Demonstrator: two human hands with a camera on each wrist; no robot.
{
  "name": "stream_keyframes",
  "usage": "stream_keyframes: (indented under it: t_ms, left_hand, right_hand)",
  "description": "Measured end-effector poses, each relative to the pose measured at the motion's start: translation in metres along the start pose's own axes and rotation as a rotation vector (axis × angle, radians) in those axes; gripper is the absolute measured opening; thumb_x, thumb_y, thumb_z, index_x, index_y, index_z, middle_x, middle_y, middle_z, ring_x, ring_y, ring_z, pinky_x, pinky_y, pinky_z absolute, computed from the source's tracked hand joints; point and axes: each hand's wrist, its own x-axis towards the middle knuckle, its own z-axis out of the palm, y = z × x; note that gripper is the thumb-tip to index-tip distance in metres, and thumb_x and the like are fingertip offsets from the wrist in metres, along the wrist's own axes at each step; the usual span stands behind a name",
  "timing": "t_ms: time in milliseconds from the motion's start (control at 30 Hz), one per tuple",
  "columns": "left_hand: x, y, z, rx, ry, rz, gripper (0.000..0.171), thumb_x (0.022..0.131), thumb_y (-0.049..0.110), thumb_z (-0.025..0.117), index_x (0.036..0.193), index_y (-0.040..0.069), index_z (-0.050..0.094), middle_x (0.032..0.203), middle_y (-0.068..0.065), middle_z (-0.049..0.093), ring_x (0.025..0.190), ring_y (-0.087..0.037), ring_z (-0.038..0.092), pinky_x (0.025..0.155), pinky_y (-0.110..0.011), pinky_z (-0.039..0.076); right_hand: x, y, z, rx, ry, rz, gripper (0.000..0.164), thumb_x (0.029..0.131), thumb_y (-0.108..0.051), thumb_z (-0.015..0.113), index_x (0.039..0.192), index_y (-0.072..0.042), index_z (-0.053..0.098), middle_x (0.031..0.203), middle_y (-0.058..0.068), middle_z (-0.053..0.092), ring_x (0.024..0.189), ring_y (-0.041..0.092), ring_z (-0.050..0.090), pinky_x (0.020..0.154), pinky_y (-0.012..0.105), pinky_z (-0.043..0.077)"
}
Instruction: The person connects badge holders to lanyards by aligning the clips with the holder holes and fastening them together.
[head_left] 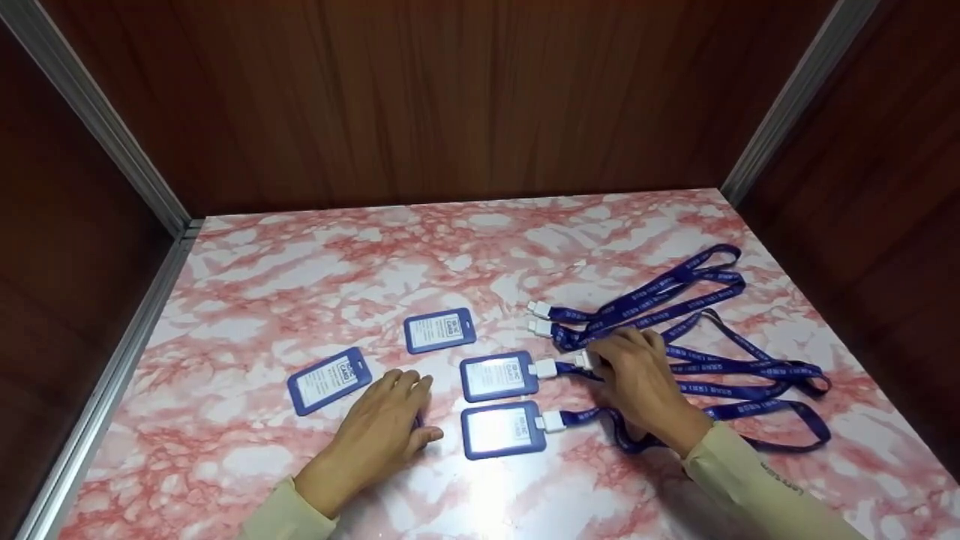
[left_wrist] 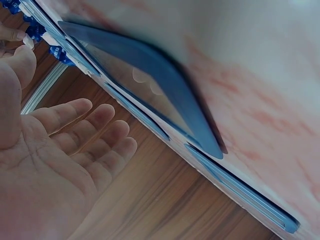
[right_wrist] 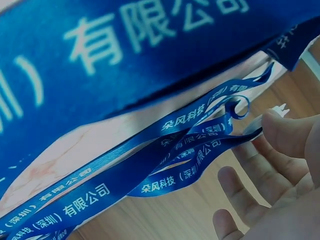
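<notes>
My right hand (head_left: 641, 375) pinches the white clip (right_wrist: 275, 117) of a blue lanyard (right_wrist: 190, 175) between thumb and fingers, just right of the badge holders. My left hand (head_left: 386, 416) is held low over the table with its fingers relaxed and extended, holding nothing. A blue-framed badge holder (left_wrist: 165, 70) lies below that hand, mostly hidden by it in the head view. Right of my left hand, two badge holders, an upper one (head_left: 499, 375) and a lower one (head_left: 504, 430), lie with white lanyard clips at their slotted ends.
Two loose badge holders, one at the left (head_left: 330, 381) and one further back (head_left: 440, 330), lie on the pink marbled table (head_left: 300, 262). Two lanyards (head_left: 660, 296) with unattached white clips (head_left: 540, 309) stretch back right. Wooden panels (head_left: 450, 105) enclose the table.
</notes>
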Motion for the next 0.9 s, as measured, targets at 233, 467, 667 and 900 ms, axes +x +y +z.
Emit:
stream_keyframes:
  t_ms: [233,467,667,900]
  left_hand:
    - [-0.001,0.0,0.0,-0.005,-0.011,-0.014,0.07,0.097,0.047,0.067,0.146,0.0,0.051,0.143,-0.021,0.055,0.136,-0.041,0.048,0.114,-0.056,0.038]
    - [-0.001,-0.001,0.0,-0.012,-0.015,-0.018,0.07,0.097,0.046,0.068,0.147,0.0,0.051,0.144,-0.022,0.054,0.136,-0.041,0.048,0.114,-0.056,0.038]
    - [-0.002,-0.001,-0.001,-0.019,-0.019,-0.018,0.07,0.097,0.046,0.067,0.147,-0.001,0.05,0.145,-0.023,0.053,0.137,-0.043,0.047,0.114,-0.058,0.037]
    - [-0.002,-0.001,-0.001,-0.018,-0.017,-0.012,0.07,0.097,0.046,0.067,0.147,-0.001,0.051,0.144,-0.023,0.054,0.136,-0.042,0.048,0.114,-0.058,0.038]
  right_hand:
    - [-0.002,-0.005,-0.002,0.012,-0.02,0.01,0.032,0.075,0.014,0.075,0.085,-0.015,0.066,0.094,0.001,0.074,0.097,0.029,0.062,0.088,0.05,0.036]
    - [-0.004,-0.008,-0.003,0.011,-0.02,-0.008,0.033,0.073,0.014,0.074,0.09,-0.014,0.069,0.095,0.001,0.074,0.097,0.028,0.062,0.089,0.051,0.036]
    - [-0.006,-0.01,-0.004,0.017,0.008,-0.037,0.036,0.072,0.016,0.073,0.092,-0.014,0.069,0.091,0.001,0.073,0.093,0.029,0.061,0.087,0.052,0.037]
    - [-0.007,-0.016,-0.005,0.032,-0.011,-0.036,0.035,0.074,0.015,0.076,0.094,-0.013,0.07,0.09,0.001,0.071,0.095,0.028,0.06,0.089,0.051,0.036]
